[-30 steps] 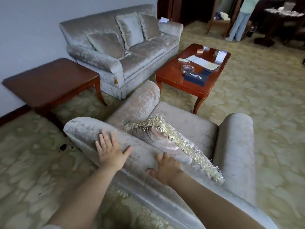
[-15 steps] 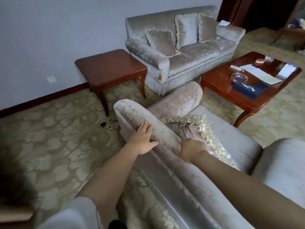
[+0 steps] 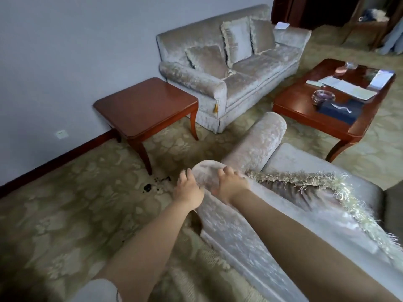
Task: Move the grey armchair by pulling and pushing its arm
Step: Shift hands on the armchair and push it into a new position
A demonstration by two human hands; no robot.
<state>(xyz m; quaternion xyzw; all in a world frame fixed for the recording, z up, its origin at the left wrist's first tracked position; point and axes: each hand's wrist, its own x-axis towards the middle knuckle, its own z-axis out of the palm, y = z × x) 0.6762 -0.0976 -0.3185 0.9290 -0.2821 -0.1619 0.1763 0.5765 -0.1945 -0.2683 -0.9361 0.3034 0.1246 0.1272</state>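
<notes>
The grey velvet armchair [image 3: 257, 140] fills the lower right, seen from behind its backrest. A fringed cushion [image 3: 305, 188] lies on its seat. My left hand [image 3: 188, 190] grips the rounded left end of the backrest from the outside, fingers curled over its edge. My right hand [image 3: 227, 184] grips the same corner from the top, fingers curled over toward the seat side. The chair's left arm runs forward from that corner toward the coffee table.
A wooden side table [image 3: 146, 105] stands left of the chair, close to the wall. A grey sofa [image 3: 231, 62] sits behind it. A coffee table [image 3: 305, 110] with papers, an ashtray and a tissue box stands front right. Dark specks [image 3: 152, 186] mark the patterned carpet.
Both hands have slid left along the backrest to its left corner and now curl round it. The view has swung left, and the chair sits closer to the side table.
</notes>
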